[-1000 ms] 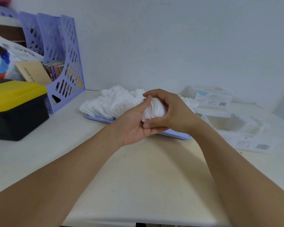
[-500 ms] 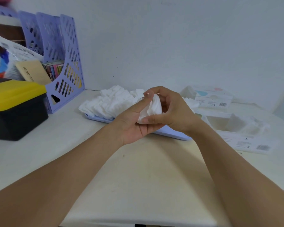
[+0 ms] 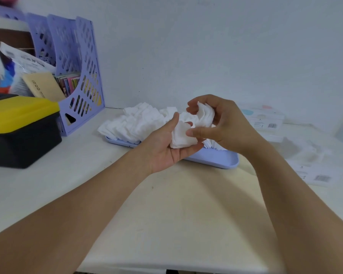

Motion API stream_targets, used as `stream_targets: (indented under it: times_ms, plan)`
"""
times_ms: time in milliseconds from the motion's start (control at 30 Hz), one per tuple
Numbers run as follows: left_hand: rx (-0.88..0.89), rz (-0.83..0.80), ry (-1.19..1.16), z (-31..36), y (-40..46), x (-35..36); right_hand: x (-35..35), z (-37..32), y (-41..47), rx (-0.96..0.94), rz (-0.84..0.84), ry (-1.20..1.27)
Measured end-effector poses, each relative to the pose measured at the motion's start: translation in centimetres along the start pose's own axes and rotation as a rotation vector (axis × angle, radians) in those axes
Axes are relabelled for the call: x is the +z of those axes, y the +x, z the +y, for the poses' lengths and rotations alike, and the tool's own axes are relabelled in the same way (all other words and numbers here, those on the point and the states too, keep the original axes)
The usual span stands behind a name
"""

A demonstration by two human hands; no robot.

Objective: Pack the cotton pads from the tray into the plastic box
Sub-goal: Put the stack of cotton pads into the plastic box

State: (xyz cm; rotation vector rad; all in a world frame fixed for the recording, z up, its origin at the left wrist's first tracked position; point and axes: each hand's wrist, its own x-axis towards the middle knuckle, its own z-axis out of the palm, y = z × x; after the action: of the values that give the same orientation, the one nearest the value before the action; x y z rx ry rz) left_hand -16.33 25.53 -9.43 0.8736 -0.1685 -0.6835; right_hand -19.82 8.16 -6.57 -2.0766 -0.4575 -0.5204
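Left hand (image 3: 166,147) cups a pad stack (image 3: 183,135), thumb curled on it. Right hand (image 3: 224,125) pinches it from 3 o'clock, above the tray (image 3: 224,159).

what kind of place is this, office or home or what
Probably an office or home desk: a purple file rack stuffed with papers, a yellow-lidded black box, and a plain white table against a bare wall.

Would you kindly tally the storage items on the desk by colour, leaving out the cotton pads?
Purple: 2, the file rack and the tray
Yellow and black: 1, the lidded box
Clear: 1, the plastic box
Total: 4
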Motion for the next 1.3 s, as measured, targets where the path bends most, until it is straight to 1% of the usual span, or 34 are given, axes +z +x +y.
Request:
stream_targets:
  times_ms: [67,167,200,267,467,633,733,867,933,1000,1067,1133,1233,1300]
  plan:
    - [0.008,0.014,0.003,0.0,0.1,-0.1,0.0,0.0,0.1,-0.014,-0.040,-0.144]
    - [0.004,0.027,0.016,-0.2,0.5,-0.2,1.3,0.4,0.0,0.018,-0.168,-0.344]
    - [-0.004,0.027,0.019,-0.3,0.6,-0.2,1.7,0.6,0.0,0.028,-0.195,-0.374]
    - [-0.019,0.015,0.035,-0.4,0.6,-0.1,2.0,1.0,0.0,0.049,-0.217,-0.338]
    - [-0.011,-0.072,0.134,-0.4,0.0,0.0,2.1,1.3,-0.1,0.108,-0.237,-0.104]
    - [-0.005,-0.084,0.206,-0.5,-0.2,0.1,1.5,1.1,-0.2,0.125,-0.263,-0.081]
    - [0.027,-0.110,0.257,-0.6,0.0,0.0,1.1,0.9,-0.3,0.099,-0.235,-0.051]
    - [0.068,-0.086,0.328,-0.6,0.1,0.0,1.6,1.0,-0.2,0.054,-0.191,-0.065]
    - [0.069,-0.078,0.350,-0.6,0.0,0.1,2.1,1.1,-0.3,0.057,-0.163,-0.033]
    - [0.056,-0.075,0.359,-0.6,-0.3,0.2,2.7,1.0,-0.5,0.049,-0.156,-0.058]
    - [0.036,-0.077,0.353,-0.6,-0.5,0.3,3.4,1.0,-0.6,0.026,-0.164,-0.095]
    - [-0.001,-0.071,0.277,-0.5,-0.6,0.2,3.6,0.8,-0.7,0.002,-0.144,-0.110]
    - [-0.023,-0.106,0.136,0.0,-0.6,-0.2,3.4,0.5,-0.6,-0.005,-0.119,-0.083]
    - [-0.018,-0.103,0.125,0.1,-0.7,-0.4,3.1,0.5,-0.6,0.000,-0.125,-0.044]
